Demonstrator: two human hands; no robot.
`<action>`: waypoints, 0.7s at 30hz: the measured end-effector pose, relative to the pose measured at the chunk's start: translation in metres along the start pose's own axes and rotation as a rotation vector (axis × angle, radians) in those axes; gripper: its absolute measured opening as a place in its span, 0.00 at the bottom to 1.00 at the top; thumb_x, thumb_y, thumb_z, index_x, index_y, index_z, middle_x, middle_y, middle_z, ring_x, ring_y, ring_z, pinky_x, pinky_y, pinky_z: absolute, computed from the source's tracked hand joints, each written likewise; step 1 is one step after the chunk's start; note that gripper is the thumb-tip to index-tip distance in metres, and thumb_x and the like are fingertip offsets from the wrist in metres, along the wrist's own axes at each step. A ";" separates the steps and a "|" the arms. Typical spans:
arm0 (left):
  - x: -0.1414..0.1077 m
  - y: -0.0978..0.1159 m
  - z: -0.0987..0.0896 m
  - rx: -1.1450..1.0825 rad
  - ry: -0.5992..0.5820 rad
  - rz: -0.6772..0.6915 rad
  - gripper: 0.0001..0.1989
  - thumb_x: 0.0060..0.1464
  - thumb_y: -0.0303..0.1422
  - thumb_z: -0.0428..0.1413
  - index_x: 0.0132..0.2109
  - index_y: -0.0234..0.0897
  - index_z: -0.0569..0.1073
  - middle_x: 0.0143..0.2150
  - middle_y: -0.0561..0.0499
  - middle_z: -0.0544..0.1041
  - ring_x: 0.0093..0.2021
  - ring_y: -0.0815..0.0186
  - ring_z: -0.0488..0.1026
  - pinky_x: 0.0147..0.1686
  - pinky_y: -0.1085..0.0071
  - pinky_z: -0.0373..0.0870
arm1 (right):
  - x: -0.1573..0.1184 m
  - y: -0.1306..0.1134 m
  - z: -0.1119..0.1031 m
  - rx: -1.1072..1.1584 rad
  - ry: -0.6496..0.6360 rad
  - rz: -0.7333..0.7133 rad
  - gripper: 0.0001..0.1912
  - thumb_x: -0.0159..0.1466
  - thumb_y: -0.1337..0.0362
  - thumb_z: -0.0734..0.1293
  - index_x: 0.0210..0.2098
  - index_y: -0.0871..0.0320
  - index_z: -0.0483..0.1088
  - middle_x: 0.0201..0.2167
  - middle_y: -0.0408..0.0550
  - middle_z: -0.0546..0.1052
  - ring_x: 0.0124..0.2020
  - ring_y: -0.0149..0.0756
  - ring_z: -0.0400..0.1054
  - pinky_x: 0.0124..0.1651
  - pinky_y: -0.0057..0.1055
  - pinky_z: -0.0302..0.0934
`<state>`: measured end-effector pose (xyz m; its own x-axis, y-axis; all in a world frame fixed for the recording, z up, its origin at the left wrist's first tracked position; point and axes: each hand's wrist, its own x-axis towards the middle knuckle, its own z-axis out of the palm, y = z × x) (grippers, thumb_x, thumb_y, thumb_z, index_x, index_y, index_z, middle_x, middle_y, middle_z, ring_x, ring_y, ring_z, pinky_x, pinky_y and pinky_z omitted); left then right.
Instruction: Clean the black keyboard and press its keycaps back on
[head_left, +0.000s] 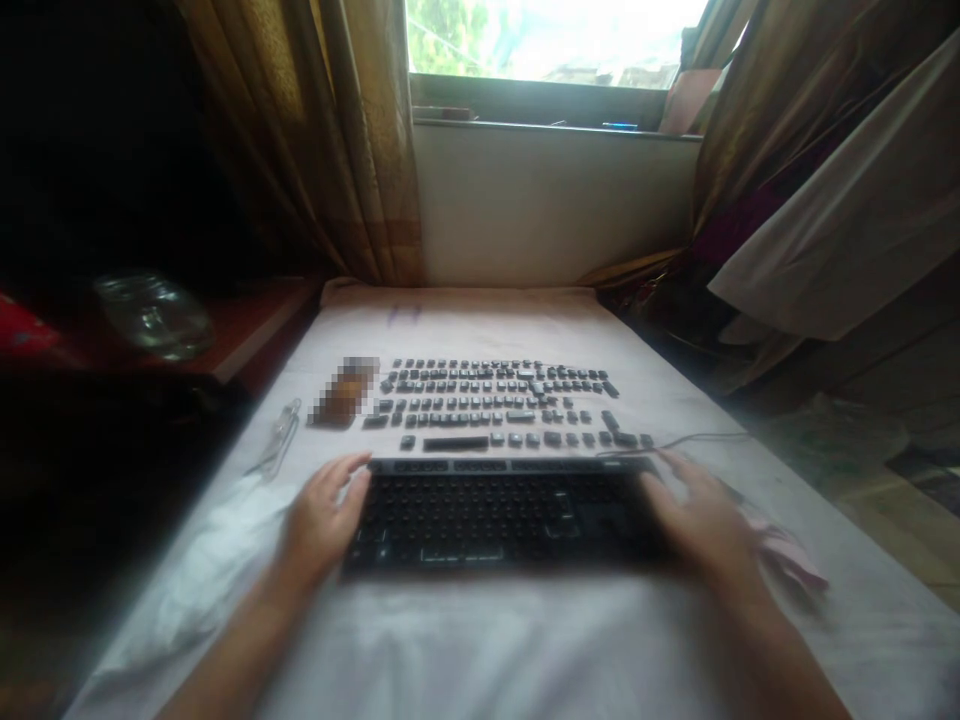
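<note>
A: Where is the keyboard (495,510)?

B: On the sheet (480,650), or just over it (I can't tell if it is lifted), squarely between the two hands. Its long axis runs sideways, from the left hand (326,505) across to the right hand (701,510).

A: Which hand is nearer?

B: Neither. Each meets its own short end, so the keyboard lies to the right of the left hand and to the left of the right hand.

A: And how are they set?

B: The left hand is half curled, fingers toward the keyboard's far corner and thumb along its end, a narrow gap between them; it seems to have hold of that end. The right hand, rather blurred, mirrors it and seems to grasp the other end. Whether any fingertips go underneath, I can't tell.

A: What lies around it?

B: Caps (520,416) in rows past the keyboard's far edge, roughly parallel to it, with one long cap (456,443) near that edge. By my judgement, the keyboard is mostly bare of them.

A: Anything else?

B: A cable (701,436) beyond its far right corner, and a pink cloth (795,555) off its right end, past the right hand.
</note>
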<state>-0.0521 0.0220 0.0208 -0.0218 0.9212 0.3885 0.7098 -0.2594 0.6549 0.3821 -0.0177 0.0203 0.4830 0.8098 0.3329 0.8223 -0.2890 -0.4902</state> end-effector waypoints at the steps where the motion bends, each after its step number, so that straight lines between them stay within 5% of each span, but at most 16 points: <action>1: 0.011 -0.001 0.002 -0.004 0.033 -0.034 0.19 0.60 0.46 0.50 0.47 0.41 0.78 0.46 0.47 0.82 0.46 0.57 0.79 0.50 0.62 0.75 | 0.001 -0.013 0.000 0.025 0.010 -0.082 0.26 0.60 0.52 0.61 0.51 0.59 0.76 0.51 0.58 0.78 0.54 0.53 0.71 0.58 0.50 0.64; 4: 0.037 -0.013 0.015 -0.005 0.073 -0.078 0.20 0.60 0.46 0.48 0.46 0.39 0.78 0.41 0.47 0.83 0.46 0.57 0.79 0.50 0.63 0.74 | -0.002 -0.067 0.008 0.133 -0.069 -0.346 0.18 0.64 0.57 0.62 0.46 0.55 0.78 0.47 0.54 0.81 0.48 0.47 0.74 0.53 0.45 0.67; 7: 0.045 -0.027 0.029 -0.026 0.061 -0.128 0.22 0.60 0.47 0.46 0.46 0.38 0.78 0.35 0.47 0.83 0.38 0.60 0.80 0.41 0.67 0.75 | -0.010 -0.130 0.026 0.185 -0.280 -0.629 0.12 0.66 0.64 0.63 0.42 0.53 0.79 0.42 0.50 0.82 0.44 0.42 0.75 0.48 0.38 0.68; 11: 0.041 -0.033 0.035 -0.048 0.012 -0.139 0.20 0.58 0.46 0.49 0.45 0.40 0.79 0.34 0.50 0.83 0.36 0.61 0.80 0.40 0.68 0.75 | -0.017 -0.198 0.063 0.002 -0.431 -0.756 0.12 0.68 0.66 0.64 0.37 0.52 0.81 0.40 0.47 0.83 0.40 0.38 0.74 0.42 0.32 0.66; 16: 0.038 -0.031 0.035 -0.059 -0.019 -0.146 0.18 0.57 0.43 0.50 0.44 0.41 0.80 0.36 0.50 0.83 0.39 0.60 0.80 0.44 0.66 0.74 | -0.014 -0.238 0.101 -0.076 -0.508 -0.789 0.09 0.65 0.60 0.69 0.40 0.53 0.82 0.41 0.51 0.82 0.43 0.43 0.74 0.44 0.34 0.66; 21: 0.038 -0.030 0.036 -0.079 -0.041 -0.140 0.16 0.58 0.40 0.51 0.45 0.41 0.80 0.38 0.50 0.83 0.39 0.61 0.80 0.45 0.68 0.74 | -0.012 -0.253 0.113 -0.164 -0.588 -0.827 0.10 0.64 0.58 0.70 0.39 0.55 0.82 0.40 0.54 0.81 0.44 0.45 0.74 0.45 0.35 0.65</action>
<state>-0.0490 0.0754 -0.0068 -0.0863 0.9606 0.2641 0.6445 -0.1483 0.7501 0.1342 0.1034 0.0496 -0.4408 0.8963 0.0479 0.8831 0.4426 -0.1557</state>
